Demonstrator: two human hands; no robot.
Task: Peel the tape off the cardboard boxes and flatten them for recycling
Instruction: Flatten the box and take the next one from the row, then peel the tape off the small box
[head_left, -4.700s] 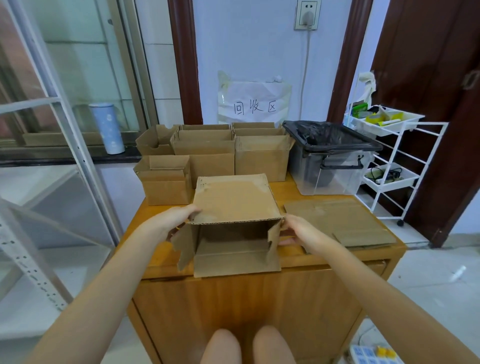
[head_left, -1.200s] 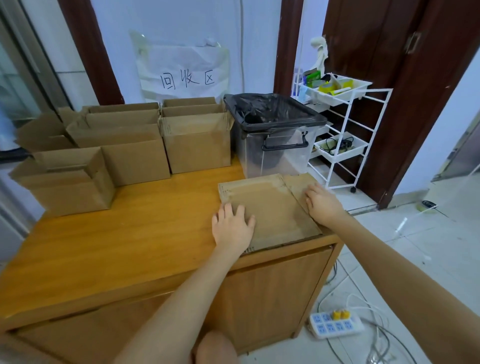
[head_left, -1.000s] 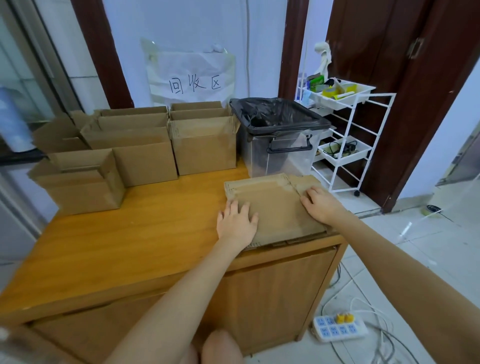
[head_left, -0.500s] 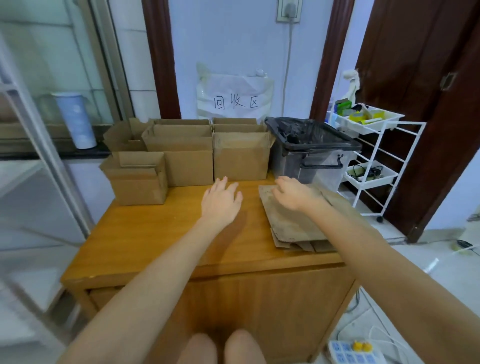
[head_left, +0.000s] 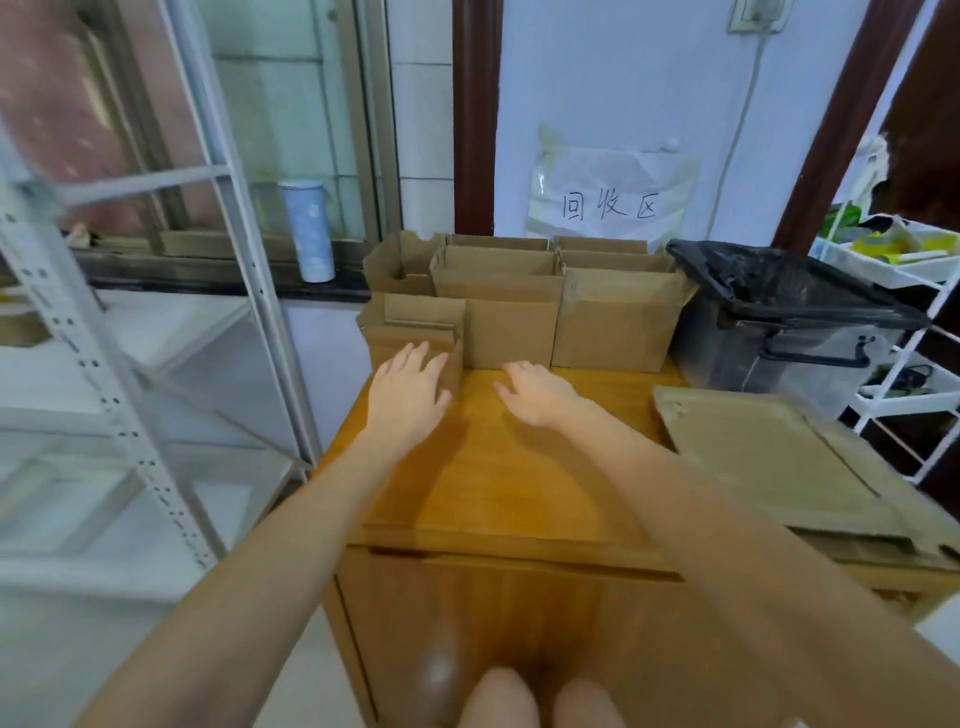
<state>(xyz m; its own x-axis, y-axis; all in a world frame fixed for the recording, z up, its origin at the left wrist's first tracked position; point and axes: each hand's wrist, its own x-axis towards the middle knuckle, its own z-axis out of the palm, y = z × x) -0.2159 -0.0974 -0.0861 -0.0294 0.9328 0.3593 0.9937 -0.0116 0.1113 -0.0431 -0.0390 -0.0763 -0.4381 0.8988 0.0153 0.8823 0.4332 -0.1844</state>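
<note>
Nearest the camera, two bare forearms reach out over the wooden cabinet top (head_left: 498, 483). Off to the right on that top lies a stack of flattened cardboard (head_left: 769, 462), slightly overhanging the front edge. Further out, the left hand (head_left: 408, 392) has its fingers spread and straight, holding nothing, with its fingertips at or just short of the front face of the small open box (head_left: 415, 327); whether they touch is unclear. The right hand (head_left: 537, 392) hovers beside it over bare wood, fingers relaxed and apart, also holding nothing. Behind stand more open boxes (head_left: 561, 306) in a cluster, then a clear bin lined with a black bag (head_left: 795, 322).

The step looks like fetching the next box. It would go best with one hand on each side wall, drawing the box to the near edge before hunting for tape seams, and keeping its loose flaps clear of its neighbours.
</note>
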